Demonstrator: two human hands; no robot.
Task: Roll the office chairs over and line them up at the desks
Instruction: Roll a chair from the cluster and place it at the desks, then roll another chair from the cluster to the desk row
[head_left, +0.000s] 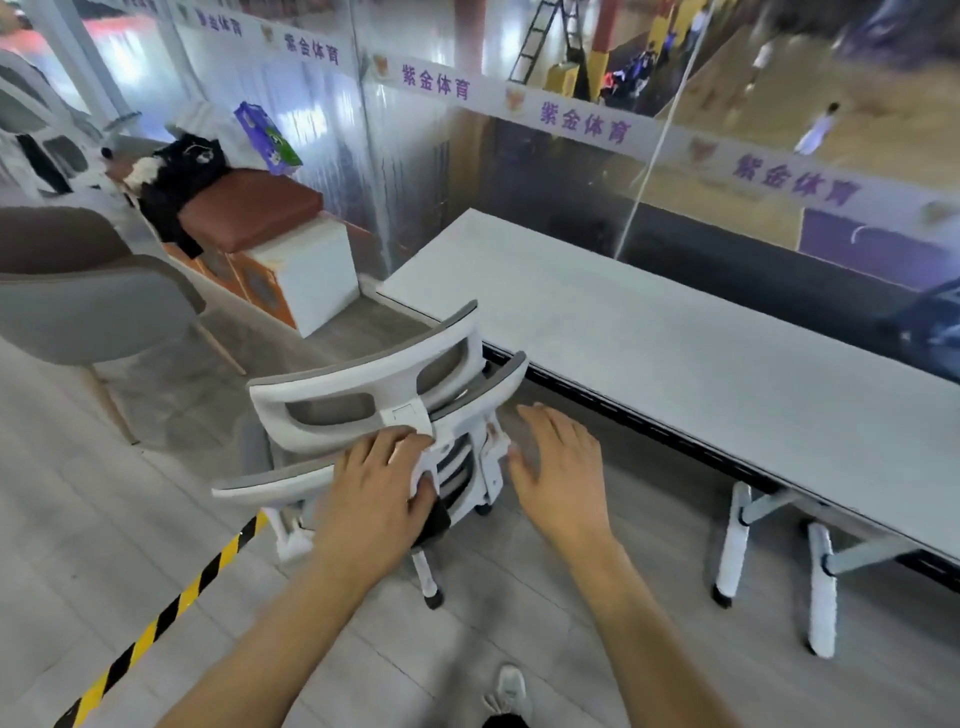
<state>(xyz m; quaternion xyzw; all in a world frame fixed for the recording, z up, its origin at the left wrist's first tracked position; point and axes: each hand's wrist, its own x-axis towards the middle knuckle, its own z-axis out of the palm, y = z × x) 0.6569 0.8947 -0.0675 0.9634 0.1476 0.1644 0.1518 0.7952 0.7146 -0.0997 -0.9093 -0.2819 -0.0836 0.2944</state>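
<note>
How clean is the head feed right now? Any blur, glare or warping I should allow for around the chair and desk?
Head view: the white office chair and both hands are fairly sharp; the top right corner and the far court are smeared by motion blur. Wide-angle warping bends the desk edge and the striped floor tape. The glass partition shows hazy reflections. Lighting is soft, with no hard shadows.

Even, bright indoor lighting is recorded, with only soft shadows cast under the desk (675, 353). Pale glare is noted on the glass partition (415, 156). Motion blur is observed top right; straight lines are bent towards the frame edges.
</note>
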